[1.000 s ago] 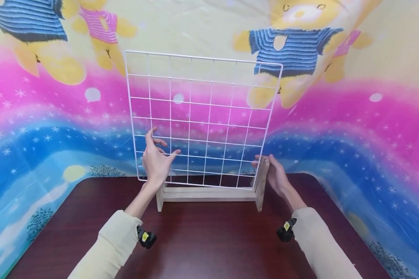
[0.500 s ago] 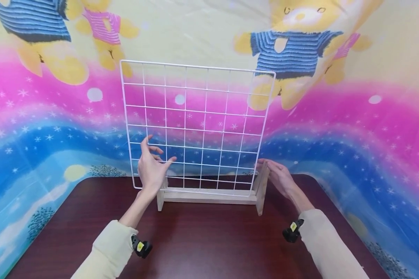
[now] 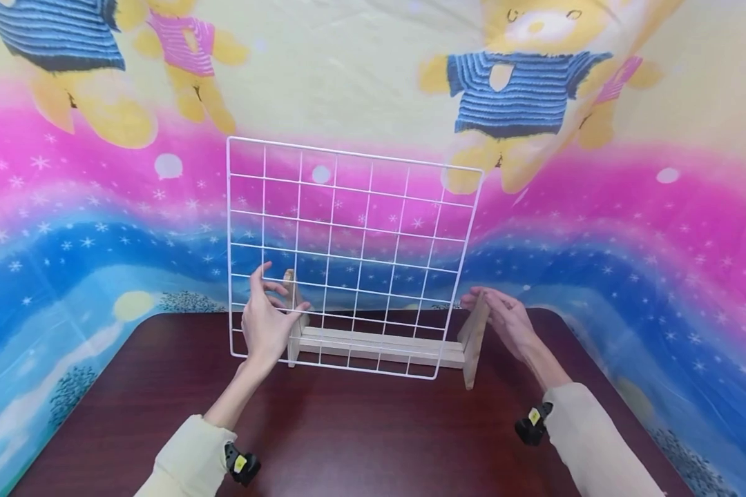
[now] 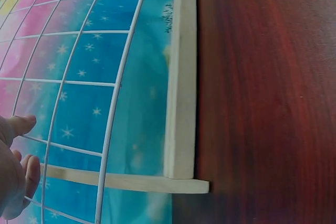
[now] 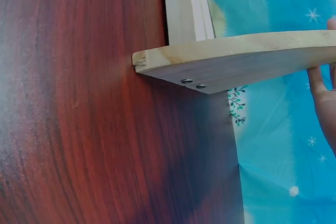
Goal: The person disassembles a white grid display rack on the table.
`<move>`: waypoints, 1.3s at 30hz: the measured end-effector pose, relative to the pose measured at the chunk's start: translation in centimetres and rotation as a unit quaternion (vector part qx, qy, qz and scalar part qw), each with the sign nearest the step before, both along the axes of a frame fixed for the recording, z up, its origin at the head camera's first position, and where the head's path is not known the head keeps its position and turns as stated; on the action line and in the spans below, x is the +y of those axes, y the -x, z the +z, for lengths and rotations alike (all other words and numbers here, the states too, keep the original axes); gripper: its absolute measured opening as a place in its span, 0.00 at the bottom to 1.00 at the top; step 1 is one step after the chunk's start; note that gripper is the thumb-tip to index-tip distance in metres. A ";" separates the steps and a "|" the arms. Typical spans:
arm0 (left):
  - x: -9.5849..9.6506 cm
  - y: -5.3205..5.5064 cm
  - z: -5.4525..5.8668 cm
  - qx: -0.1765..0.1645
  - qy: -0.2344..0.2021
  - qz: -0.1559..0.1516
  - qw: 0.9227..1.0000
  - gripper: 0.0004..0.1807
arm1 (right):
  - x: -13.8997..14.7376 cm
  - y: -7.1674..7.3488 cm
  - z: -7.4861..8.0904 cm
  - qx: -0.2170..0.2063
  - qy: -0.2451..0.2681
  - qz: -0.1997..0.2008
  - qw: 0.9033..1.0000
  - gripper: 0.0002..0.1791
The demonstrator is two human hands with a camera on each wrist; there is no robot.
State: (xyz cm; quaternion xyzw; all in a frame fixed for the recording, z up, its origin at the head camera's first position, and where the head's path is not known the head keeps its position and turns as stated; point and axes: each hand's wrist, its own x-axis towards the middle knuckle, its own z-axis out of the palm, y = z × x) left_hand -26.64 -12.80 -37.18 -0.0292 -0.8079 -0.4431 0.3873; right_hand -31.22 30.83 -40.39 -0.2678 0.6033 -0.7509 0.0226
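My left hand [image 3: 266, 330] grips a white wire grid panel [image 3: 356, 154] near its lower left corner, thumb and fingers curled about the wires. The panel stands tilted in front of a pale wooden stand [image 3: 476, 342], with its bottom edge lower in the view than the stand's crossbar. Two side boards joined by that crossbar [image 4: 181, 77] make up the stand, which rests on the table. At the top of the right side board [image 5: 236, 59], my right hand [image 3: 514, 324] pinches the wood between thumb and fingers. Some of those fingers are hidden behind the board.
The dark red-brown table [image 3: 373, 442] has rounded far corners. Behind and beside it hangs a cloth [image 3: 646, 228] printed with bears and snowflakes. Black wrist cameras [image 3: 242, 466] sit at both cuffs. Two screw heads [image 5: 187, 81] show in the stand's side board.
The grid panel has come down and towards me in my left hand, exposing the stand's left side board. My right hand and the right side board have shifted slightly right.
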 end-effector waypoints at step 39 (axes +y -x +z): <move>-2.0 -0.5 -3.1 0.070 -0.018 -0.086 0.994 0.52 | 1.7 -1.4 1.6 -0.004 -0.063 0.112 0.992 0.26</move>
